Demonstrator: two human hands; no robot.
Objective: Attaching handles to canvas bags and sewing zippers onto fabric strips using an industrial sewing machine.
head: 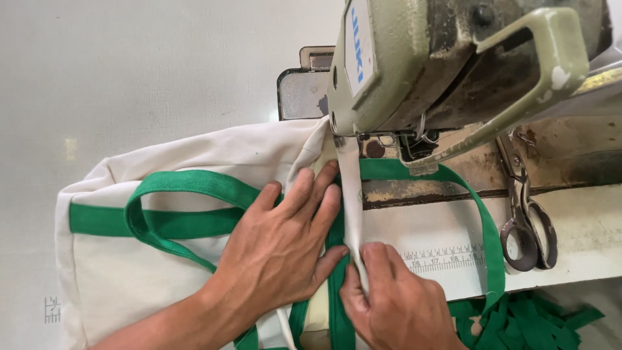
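Cream canvas bag [162, 266] with green webbing trim lies spread across our pale worktable [129, 65], its upper corner drawn in under the head of the old green-grey sewing machine [421, 65]. We press our left hand [285, 240] flat on the cloth, fingers straight and spread, their tips resting on the fabric just short of the needle area — it clamps nothing, it only bears down. Under and beside that palm runs a green strap [175, 188] which loops across the bag's side and crosses a green band [97, 220] sewn along the panel.

Our right hand [395, 301] sits just beside the left, thumb and forefinger closed together in a pinch on a narrow cream strip [352, 214] that runs from our fingers straight up to the foot of the machine. The two hands are nearly touching at the thumbs. A second green strap [483, 227] arcs from beneath the machine head down the right side, across a printed ruler strip [444, 256] on the machine bed.

Off to the right, a pair of worn scissors [528, 220] lies on the rusty bed, handles toward us, well apart from both hands. Below the table edge — at lower right — a heap of green webbing scraps [538, 321] shows.
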